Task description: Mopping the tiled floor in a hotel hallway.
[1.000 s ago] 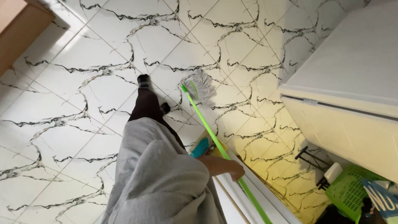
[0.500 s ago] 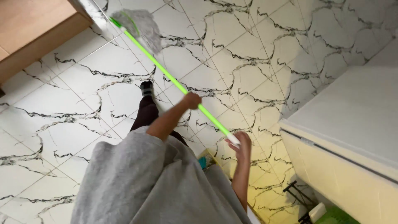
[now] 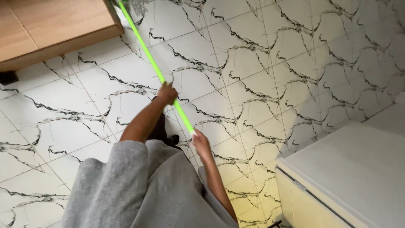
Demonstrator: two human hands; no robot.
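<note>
Floor (image 3: 295, 63): glossy white tiles, black marble veining.
Upper left: wooden furniture (image 3: 50, 25).
Lower right: white appliance (image 3: 350, 173), cream front.

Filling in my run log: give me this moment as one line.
left hand: grips bright green mop pole mid-shaft | right hand: grips pole end | mop head: by wooden cabinet | floor: white marbled tiles

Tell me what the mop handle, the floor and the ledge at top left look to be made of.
Mop handle: bright green, smooth and glossy, so probably plastic or coated metal; the look leaves it open. Floor: glazed tiles in a white marble look with dark veins, shown by grout lines and sheen. Ledge: wood or wood-look laminate, tan with faint grain, matte.
</note>
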